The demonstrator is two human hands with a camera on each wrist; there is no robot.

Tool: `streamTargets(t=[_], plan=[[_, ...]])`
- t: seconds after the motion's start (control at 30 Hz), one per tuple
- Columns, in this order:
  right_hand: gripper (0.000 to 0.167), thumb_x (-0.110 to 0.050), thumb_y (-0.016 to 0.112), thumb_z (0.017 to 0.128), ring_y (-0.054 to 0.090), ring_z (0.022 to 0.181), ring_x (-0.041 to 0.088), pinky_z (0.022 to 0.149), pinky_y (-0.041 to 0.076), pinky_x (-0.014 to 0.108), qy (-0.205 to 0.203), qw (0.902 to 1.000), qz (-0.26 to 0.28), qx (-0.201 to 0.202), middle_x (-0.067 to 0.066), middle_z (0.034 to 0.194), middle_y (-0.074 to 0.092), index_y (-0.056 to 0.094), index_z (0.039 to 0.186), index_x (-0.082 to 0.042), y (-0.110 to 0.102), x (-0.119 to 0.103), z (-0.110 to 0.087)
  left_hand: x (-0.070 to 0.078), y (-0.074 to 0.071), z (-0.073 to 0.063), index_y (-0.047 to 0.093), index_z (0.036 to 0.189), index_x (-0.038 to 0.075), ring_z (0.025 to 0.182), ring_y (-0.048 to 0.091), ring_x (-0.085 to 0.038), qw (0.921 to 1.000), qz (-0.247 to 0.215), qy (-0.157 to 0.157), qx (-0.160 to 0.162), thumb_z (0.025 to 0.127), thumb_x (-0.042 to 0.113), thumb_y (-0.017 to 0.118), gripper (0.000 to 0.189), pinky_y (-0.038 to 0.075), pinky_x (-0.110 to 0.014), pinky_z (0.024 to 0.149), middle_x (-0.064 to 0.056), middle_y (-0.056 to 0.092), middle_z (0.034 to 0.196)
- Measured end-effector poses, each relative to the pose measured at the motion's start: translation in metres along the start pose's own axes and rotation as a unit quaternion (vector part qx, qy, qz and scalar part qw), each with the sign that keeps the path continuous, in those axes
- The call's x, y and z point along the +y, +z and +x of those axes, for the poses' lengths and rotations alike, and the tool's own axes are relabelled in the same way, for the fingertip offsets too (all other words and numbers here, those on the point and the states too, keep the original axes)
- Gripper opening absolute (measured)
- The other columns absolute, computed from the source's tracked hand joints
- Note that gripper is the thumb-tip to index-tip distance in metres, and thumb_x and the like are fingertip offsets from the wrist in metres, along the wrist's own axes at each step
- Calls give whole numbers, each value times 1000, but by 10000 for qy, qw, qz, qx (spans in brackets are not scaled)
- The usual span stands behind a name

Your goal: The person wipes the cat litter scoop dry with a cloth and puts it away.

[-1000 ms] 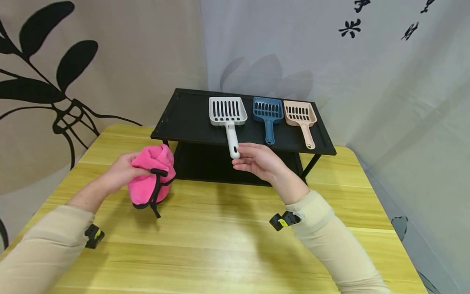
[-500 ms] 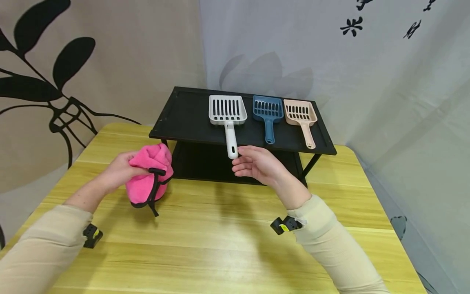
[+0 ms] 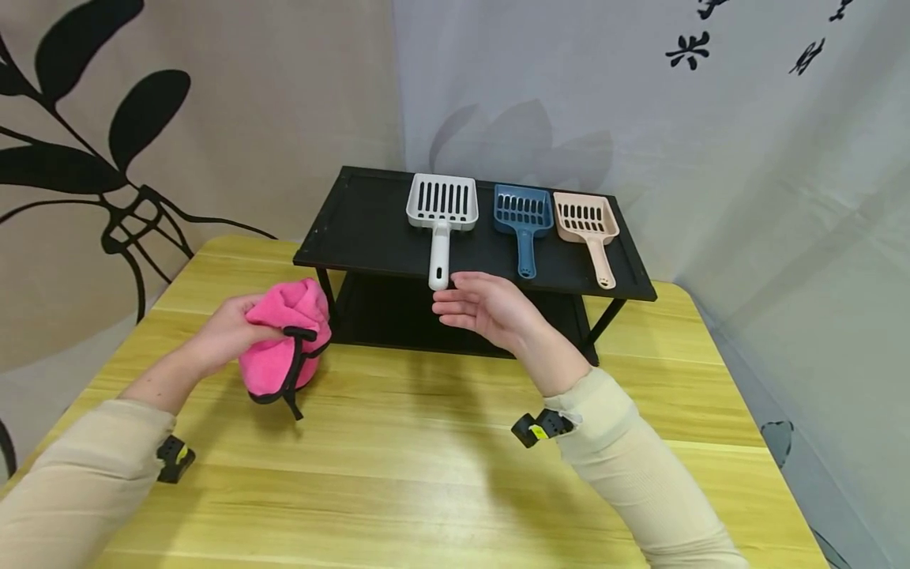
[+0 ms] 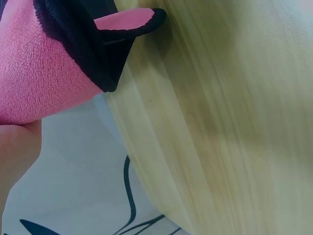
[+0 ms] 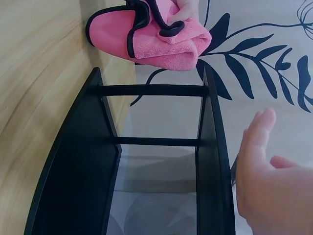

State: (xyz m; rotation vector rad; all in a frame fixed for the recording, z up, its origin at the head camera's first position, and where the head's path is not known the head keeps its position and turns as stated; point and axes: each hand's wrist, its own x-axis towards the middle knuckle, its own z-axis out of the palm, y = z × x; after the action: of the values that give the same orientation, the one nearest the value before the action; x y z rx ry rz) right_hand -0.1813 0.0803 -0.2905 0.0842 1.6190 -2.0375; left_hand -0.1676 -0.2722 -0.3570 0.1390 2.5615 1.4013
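Observation:
My left hand [image 3: 231, 332] grips a bunched pink towel [image 3: 287, 340] with black edging and a dangling black strap, held above the table's left side. The towel [image 4: 44, 63] fills the upper left of the left wrist view. A white slotted litter scoop [image 3: 441, 237] lies on the top of the black shelf, its handle end jutting past the front edge. Beside that handle end is my right hand [image 3: 494, 312], fingers fairly straight; whether it touches the handle I cannot tell. To the right lie a blue litter scoop [image 3: 524, 225] and a beige one [image 3: 588, 233].
The two-tier black shelf [image 3: 370, 229] stands at the back of the wooden table [image 3: 398, 474]. Its lower board [image 5: 73, 161] and side bars show in the right wrist view. Behind hang pale curtains [image 3: 298, 95] with black leaf prints.
The white scoop has slid back on the shelf and straightened, its handle end swinging left. My right hand has moved slightly left with it. The left hand keeps hold of the pink towel.

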Motion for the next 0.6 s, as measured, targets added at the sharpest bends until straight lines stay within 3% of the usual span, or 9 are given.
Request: streamTargets(t=[0.1,0.33,0.6], plan=[[28,-14,38,101,63,95,21,96,47,37,-65,9999,141,-26,25,134,48,36,127,-5,0,-1,0,0,-1,-1,47,130,-7,87,54,4,10000,13,-2,-1,84,11,66,53,49,-18,75,12,57,103],[39,-15,38,100,48,125,35,102,41,42,-219,9984,495,-154,25,141,42,28,136,-2,3,-3,-4,-2,-1,1,43,133,-6,88,50,7,9996,258,-62,37,87,10,63,53,47,-16,76,-19,52,125],[40,-15,38,100,43,129,39,105,38,44,-194,9988,370,-236,25,142,41,29,136,-1,3,-2,-4,-4,-4,0,42,133,-7,85,50,5,9989,436,-54,139,87,10,63,53,47,-17,73,-18,54,120]])
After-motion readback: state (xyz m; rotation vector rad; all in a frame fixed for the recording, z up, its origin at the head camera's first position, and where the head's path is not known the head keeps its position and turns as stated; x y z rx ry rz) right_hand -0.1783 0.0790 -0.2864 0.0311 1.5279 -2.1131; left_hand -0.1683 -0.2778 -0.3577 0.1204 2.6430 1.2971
